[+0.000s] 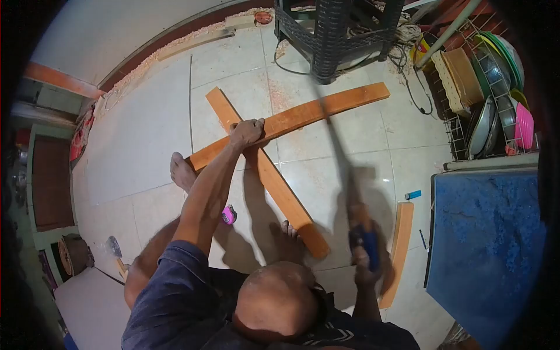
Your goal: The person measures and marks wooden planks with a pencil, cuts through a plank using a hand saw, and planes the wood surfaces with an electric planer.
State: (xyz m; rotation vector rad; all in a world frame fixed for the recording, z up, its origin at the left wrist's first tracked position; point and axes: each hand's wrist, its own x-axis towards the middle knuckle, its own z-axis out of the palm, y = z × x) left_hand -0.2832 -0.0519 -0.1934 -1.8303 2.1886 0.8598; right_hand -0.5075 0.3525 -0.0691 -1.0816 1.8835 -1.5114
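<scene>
My left hand (248, 133) presses down on a wooden plank (297, 118), its fingers wrapped over the edge. This plank lies across a second wooden plank (283, 192), and the two form a cross on the tiled floor. My left foot (182, 171) is at the near-left end of the upper plank. In my right hand (366, 262) is a handsaw (341, 151), gripped by its blue and orange handle. The saw is blurred by motion, and its blade reaches up over the right part of the upper plank. Whether the teeth touch the wood I cannot tell.
A pink tape measure (229, 214) lies near my left knee. To the right are a short plank (398, 251), a blue lighter (413, 195), a pen (423, 239) and a blue-topped surface (490, 233). A black plastic stool (332, 41) and a dish rack (458, 137) stand farther off.
</scene>
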